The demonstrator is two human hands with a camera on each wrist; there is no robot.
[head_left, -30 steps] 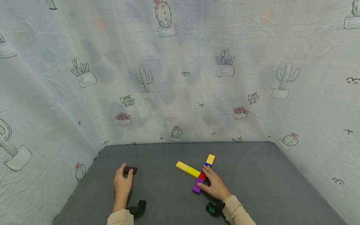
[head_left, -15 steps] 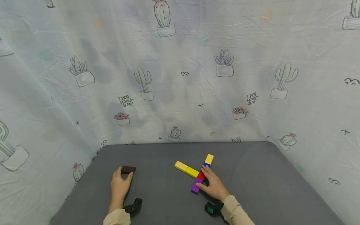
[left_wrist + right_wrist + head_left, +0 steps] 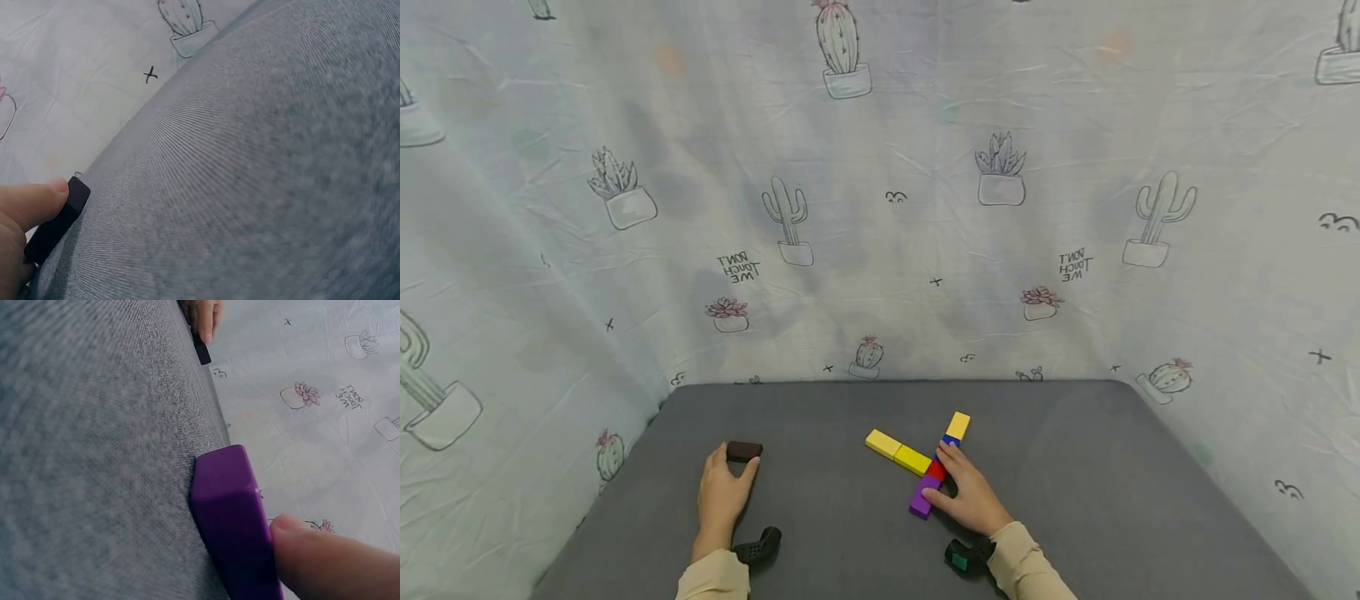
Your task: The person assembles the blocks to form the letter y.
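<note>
In the head view my left hand (image 3: 722, 493) is at a dark brown rectangular block (image 3: 745, 452) on the left of the table. The index finger lies at its left end and the thumb near its right end. The left wrist view has the thumb against the dark block (image 3: 59, 222). My right hand (image 3: 973, 497) lies over a branching row of blocks. Its thumb touches the purple block (image 3: 925, 497), and the fingertips reach the blue block (image 3: 952, 439). A red block (image 3: 936, 471) shows between, partly covered. The right wrist view gives the purple block (image 3: 234, 515) close up.
From the red block, a yellow block (image 3: 913, 459) and a paler yellow block (image 3: 882, 443) run to the left. Another pale yellow block (image 3: 958, 424) tops the blue one. A cactus-print curtain (image 3: 880, 208) surrounds the grey table (image 3: 835, 533).
My left hand has drawn back slightly and its thumb and index finger are farther apart, so more of the dark block shows. The right hand and the row of blocks stay put.
</note>
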